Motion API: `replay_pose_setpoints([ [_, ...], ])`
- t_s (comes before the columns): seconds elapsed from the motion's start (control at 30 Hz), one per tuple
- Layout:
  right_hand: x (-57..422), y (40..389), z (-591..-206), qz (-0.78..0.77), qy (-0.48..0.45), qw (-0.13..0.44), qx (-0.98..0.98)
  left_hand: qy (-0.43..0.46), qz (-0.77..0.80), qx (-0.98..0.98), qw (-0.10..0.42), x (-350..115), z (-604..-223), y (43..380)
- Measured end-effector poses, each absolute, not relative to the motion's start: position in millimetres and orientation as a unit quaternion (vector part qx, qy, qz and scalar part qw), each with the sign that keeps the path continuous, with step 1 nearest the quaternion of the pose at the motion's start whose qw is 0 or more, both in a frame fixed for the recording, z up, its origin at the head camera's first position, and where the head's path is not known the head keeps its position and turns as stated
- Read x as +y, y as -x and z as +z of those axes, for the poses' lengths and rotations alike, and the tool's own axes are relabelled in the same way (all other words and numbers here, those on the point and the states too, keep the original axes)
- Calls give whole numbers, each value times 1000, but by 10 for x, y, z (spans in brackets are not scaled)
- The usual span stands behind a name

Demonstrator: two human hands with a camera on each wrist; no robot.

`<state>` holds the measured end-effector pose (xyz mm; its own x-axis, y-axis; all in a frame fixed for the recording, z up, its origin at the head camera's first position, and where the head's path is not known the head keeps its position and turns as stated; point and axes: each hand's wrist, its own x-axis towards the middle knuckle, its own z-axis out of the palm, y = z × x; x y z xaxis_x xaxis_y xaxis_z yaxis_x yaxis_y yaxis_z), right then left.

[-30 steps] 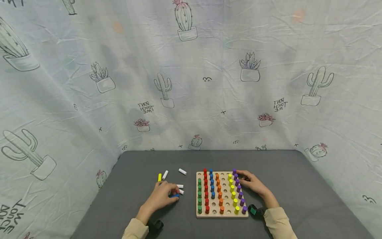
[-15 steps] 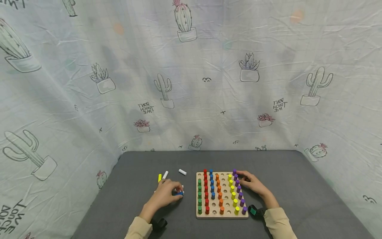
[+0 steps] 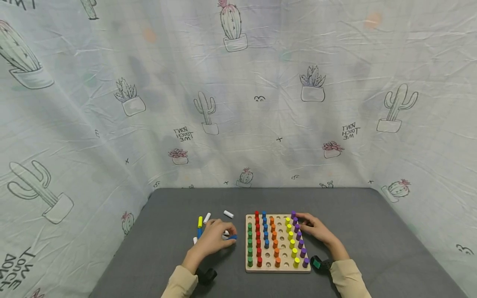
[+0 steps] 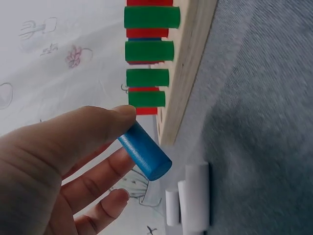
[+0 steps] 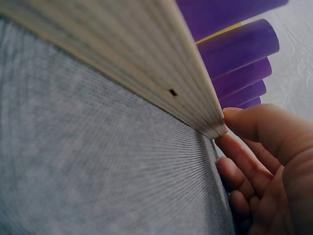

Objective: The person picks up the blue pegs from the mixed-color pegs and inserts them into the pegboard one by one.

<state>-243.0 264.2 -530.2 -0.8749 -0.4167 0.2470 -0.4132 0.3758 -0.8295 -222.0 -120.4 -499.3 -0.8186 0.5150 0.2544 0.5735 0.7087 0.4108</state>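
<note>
My left hand [image 3: 214,238] pinches a blue peg [image 4: 146,154] between thumb and index finger, tilted, with its lower end free. It is held just left of the wooden pegboard [image 3: 277,270]. My right hand [image 3: 316,229] grips the board's far right corner; in the right wrist view the thumb sits at the top edge, fingers at the side. Upright pegs stand in columns: green [image 3: 250,244], red [image 3: 258,235], blue [image 3: 265,235], orange [image 3: 274,244], yellow [image 3: 290,235] and purple [image 3: 299,235]. Holes show between orange and yellow, and at the near end of the blue column.
Left of the board lie loose pegs: a yellow peg [image 3: 200,222], another blue peg [image 3: 199,232] and several white ones, including a white peg [image 3: 229,214] farther back. My left hand partly hides this group. A cactus-print cloth [image 3: 238,124] hangs behind the grey table [image 3: 372,231].
My left hand has lifted the blue peg and carried it right, toward the board, uncovering loose pegs at the left. My right hand has stayed at the board's corner.
</note>
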Motion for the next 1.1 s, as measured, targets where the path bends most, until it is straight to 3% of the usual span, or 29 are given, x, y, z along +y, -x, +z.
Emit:
replay_pose_setpoints([
  [1.1, 2648, 2447, -5319, -502, 249, 14, 828, 325, -266, -906, 54, -860, -4839, 2232],
])
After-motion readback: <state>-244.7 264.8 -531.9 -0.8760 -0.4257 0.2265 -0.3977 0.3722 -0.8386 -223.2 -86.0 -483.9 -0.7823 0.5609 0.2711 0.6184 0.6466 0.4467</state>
